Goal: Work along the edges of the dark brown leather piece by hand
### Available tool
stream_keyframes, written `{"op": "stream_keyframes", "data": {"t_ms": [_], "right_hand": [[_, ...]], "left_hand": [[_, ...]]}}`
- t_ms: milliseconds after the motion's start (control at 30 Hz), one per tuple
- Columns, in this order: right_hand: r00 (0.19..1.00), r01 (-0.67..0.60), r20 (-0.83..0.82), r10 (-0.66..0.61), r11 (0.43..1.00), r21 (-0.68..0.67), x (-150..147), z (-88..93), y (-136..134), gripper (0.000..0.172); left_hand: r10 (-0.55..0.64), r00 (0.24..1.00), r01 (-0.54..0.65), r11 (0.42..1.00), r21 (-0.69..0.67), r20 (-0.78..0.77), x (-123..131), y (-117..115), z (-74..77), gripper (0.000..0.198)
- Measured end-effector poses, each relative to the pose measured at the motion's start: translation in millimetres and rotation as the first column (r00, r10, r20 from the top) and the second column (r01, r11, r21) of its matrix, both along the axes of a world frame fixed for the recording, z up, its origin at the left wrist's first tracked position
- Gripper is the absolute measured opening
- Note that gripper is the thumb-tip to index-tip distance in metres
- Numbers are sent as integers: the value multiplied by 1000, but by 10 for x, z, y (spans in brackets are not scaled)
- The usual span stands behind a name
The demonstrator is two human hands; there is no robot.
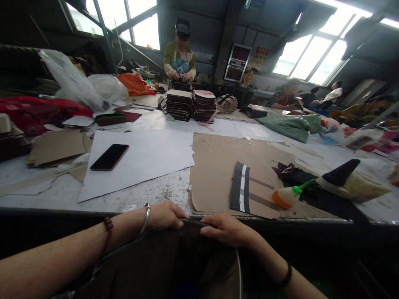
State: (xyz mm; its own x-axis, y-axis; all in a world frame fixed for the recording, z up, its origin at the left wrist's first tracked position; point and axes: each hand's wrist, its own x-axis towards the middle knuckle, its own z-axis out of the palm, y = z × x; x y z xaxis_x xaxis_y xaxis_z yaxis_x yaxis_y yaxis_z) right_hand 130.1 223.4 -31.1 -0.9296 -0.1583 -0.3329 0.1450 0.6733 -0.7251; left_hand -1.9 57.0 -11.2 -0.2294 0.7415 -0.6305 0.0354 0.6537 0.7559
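Note:
At the table's near edge, my left hand (163,215) pinches the upper rim of a dark brown bag-like piece (168,257). Just to the right, my right hand (229,229) grips the same rim between thumb and fingers. A thin light-coloured edge runs down the right side of this piece; its lower part is in shadow, so its exact kind is unclear. Beyond my right hand lies a striped brown, black and white panel (254,191) on a large tan sheet (215,174). Against the panel's right side rests a squeeze bottle (286,196) with orange liquid and a green nozzle.
A phone (109,157) lies on a white sheet (149,153) at left. Stacks of dark-edged panels (178,106) stand at the far side, before a standing co-worker (180,58). Green cloth (289,126), plastic bags (73,83) and a black-tipped container (352,185) occupy the sides.

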Motion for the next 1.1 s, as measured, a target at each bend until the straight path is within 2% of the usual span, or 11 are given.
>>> {"op": "stream_keyframes", "data": {"t_ms": [267,367,467,667,900,1000,1100], "right_hand": [[1000,-1,-20,4,988,155,-16,45,-89,28],[994,26,-112,-4,980,199,-29,55,-148,21],[984,57,-177,-23,981,187,-48,44,-196,14],[979,31,-204,19,970,241,-102,38,-240,19],[980,50,-200,17,944,327,-163,51,-304,18],[968,53,-247,51,916,398,-154,35,-323,21],[959,35,-271,83,914,404,-157,16,-327,21]], "left_hand": [[-12,995,13,1000,2,-100,14,-28,32,38],[-14,989,13,1000,-14,-144,27,-36,52,38],[5,989,-9,1000,-25,-149,45,-49,58,37],[-11,992,18,998,60,-123,68,-61,18,29],[-9,991,14,999,37,-135,82,-56,56,20],[8,990,-3,999,37,-138,72,-52,41,17],[-13,981,19,999,31,-193,39,-39,13,16]]}}
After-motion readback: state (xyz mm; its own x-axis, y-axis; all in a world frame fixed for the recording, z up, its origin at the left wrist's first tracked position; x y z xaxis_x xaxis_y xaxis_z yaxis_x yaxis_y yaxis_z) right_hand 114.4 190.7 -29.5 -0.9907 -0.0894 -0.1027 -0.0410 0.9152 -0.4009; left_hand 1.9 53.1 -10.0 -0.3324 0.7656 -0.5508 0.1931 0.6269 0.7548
